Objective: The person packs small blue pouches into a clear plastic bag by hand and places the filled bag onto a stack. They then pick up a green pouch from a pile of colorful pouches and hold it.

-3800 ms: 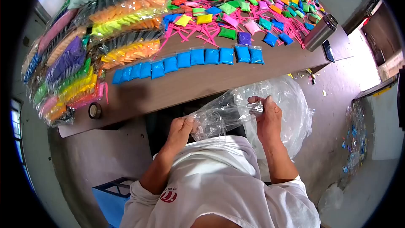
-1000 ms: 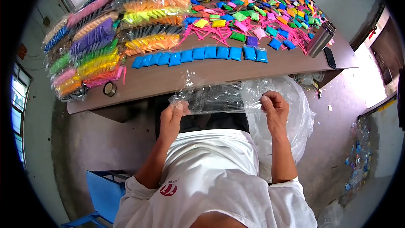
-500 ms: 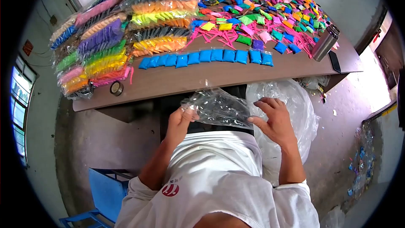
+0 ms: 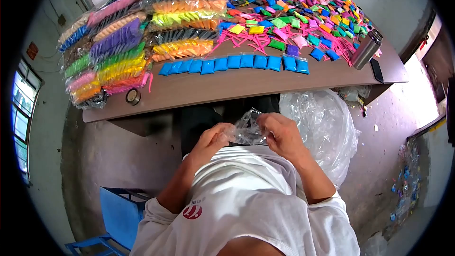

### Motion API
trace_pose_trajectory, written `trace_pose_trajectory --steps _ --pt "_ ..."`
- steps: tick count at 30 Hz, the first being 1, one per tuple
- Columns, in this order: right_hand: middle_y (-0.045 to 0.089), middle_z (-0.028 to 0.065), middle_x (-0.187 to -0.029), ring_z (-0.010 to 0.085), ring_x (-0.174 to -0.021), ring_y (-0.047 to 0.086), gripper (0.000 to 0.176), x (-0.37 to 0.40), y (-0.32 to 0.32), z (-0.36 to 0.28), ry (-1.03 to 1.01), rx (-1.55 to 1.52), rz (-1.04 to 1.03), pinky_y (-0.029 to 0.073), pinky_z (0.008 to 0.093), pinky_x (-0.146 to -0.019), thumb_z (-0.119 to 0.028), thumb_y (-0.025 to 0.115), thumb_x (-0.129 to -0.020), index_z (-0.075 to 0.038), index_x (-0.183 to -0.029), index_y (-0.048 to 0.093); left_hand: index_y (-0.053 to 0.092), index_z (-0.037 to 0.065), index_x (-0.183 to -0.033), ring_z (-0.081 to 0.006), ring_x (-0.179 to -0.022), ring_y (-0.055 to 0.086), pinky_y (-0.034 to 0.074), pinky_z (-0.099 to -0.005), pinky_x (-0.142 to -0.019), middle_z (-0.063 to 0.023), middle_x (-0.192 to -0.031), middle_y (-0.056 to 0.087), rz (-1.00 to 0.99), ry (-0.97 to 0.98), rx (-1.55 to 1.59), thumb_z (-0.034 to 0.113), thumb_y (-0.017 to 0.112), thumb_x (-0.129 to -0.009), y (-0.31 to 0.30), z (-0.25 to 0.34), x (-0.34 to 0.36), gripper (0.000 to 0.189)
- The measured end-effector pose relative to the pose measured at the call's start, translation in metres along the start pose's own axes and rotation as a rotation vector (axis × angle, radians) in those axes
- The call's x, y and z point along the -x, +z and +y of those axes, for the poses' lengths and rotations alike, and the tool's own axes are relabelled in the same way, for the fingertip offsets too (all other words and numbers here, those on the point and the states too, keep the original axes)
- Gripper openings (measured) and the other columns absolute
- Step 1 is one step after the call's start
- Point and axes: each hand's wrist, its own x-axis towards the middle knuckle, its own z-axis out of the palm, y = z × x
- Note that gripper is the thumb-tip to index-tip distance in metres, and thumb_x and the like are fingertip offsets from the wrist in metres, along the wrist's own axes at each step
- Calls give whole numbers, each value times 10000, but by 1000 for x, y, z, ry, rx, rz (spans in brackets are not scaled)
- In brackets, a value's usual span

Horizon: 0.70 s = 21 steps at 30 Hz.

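Note:
A clear plastic bag is bunched between my two hands, just above my lap and below the table's front edge. My left hand pinches its left side with curled fingers. On the other side, my right hand grips the bag, fingers bent over it and the thumb underneath. Beyond the hands, a row of blue packets lies along the front of the brown table. A large translucent plastic sack with clear plastic in it rests to the right of my right hand.
Stacked bags of coloured packets rise at the table's left. A heap of loose coloured packets covers the back, with pink sticks before it. A tape roll, metal flask, phone and blue chair are around.
My hands have come closer together, the right one moving left. The clear bag, stretched wide before, is now gathered between them. The view has shifted slightly.

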Motion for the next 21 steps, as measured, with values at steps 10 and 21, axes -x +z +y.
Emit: trace_pose_trajectory --steps 10,21 --pt "683 159 -1143 312 -1139 637 172 13 21 -38 -237 227 -341 529 402 -860 -124 578 -813 -29 -946 631 552 -35 -1259 -181 -1084 566 463 -330 -903 -121 -1286 521 -11 -23 35 462 525 -1011 0 -6 -3 556" --pt "610 160 -1311 314 -1260 547 183 10 30 -44 -266 257 -246 469 436 -941 -55 651 -752 -42 -934 651 622 -49 -1097 -203 -983 647 514 -315 -876 -143 -1089 646 199 46 -391 194 537 -1015 16 -15 -5 270"
